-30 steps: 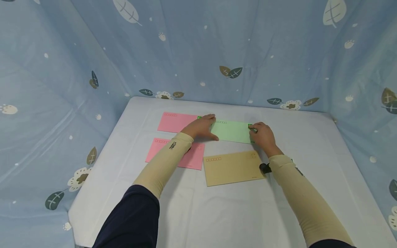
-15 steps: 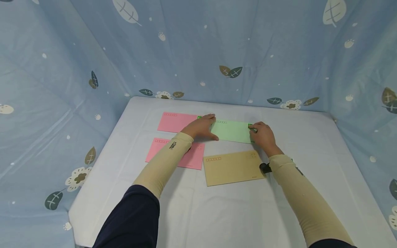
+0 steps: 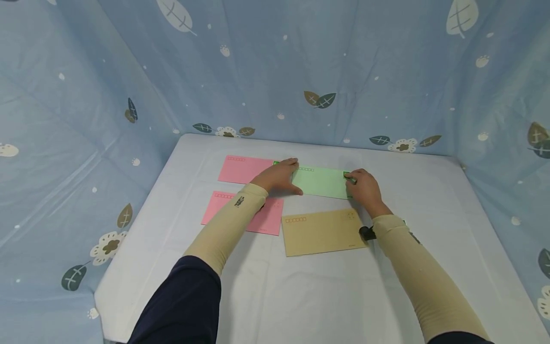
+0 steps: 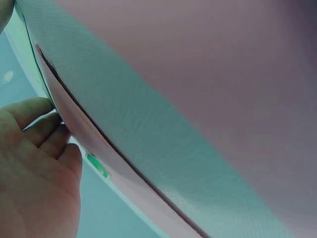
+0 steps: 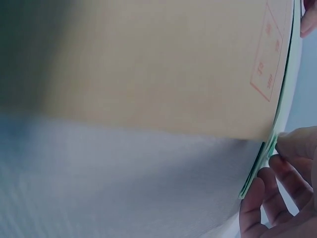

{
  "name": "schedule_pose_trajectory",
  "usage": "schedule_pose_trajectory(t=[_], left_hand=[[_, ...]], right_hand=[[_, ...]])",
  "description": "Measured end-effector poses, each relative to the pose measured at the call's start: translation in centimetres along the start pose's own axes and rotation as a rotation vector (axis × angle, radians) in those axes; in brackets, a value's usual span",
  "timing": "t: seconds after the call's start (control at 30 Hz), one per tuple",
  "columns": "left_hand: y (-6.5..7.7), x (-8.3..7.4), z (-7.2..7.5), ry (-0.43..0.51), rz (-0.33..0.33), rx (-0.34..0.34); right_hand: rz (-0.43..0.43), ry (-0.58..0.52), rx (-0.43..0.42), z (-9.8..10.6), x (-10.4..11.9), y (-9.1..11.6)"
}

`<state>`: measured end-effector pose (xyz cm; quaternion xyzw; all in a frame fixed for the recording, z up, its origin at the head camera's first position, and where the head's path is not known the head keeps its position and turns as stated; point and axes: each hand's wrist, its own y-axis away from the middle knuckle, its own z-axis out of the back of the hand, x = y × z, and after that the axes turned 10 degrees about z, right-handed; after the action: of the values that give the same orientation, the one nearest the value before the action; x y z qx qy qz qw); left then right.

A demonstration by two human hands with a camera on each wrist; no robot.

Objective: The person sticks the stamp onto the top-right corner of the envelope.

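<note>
In the head view a light green envelope [image 3: 322, 182] lies flat on the white table. My left hand [image 3: 278, 177] rests at its left edge with fingers extended, overlapping the right end of a pink envelope [image 3: 242, 168]. At the green envelope's upper right corner, my right hand [image 3: 365, 191] pinches a dark green stamp [image 3: 346, 175] against the paper with curled fingers. In the right wrist view the thumb [image 5: 292, 141] touches the green patch at the corner. In the left wrist view the pink envelope's green stamp [image 4: 97, 165] shows beside my fingertips.
A second pink envelope [image 3: 268, 217] lies nearer, partly under my left forearm. To its right is a tan envelope [image 3: 324, 234], with a black object [image 3: 367, 233] at the right wrist overlapping its right edge. A blue patterned curtain [image 3: 275, 71] borders the white table [image 3: 275, 296].
</note>
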<state>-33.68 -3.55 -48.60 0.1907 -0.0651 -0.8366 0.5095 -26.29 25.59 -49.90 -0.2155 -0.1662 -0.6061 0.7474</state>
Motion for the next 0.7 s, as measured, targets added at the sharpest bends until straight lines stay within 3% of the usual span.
schedule_pose_trajectory(t=[0.7], left_hand=[[0.16,-0.32,0.26,-0.006,0.008,0.004]], right_hand=[[-0.007,0.005,0.013,-0.18,0.09,-0.26]])
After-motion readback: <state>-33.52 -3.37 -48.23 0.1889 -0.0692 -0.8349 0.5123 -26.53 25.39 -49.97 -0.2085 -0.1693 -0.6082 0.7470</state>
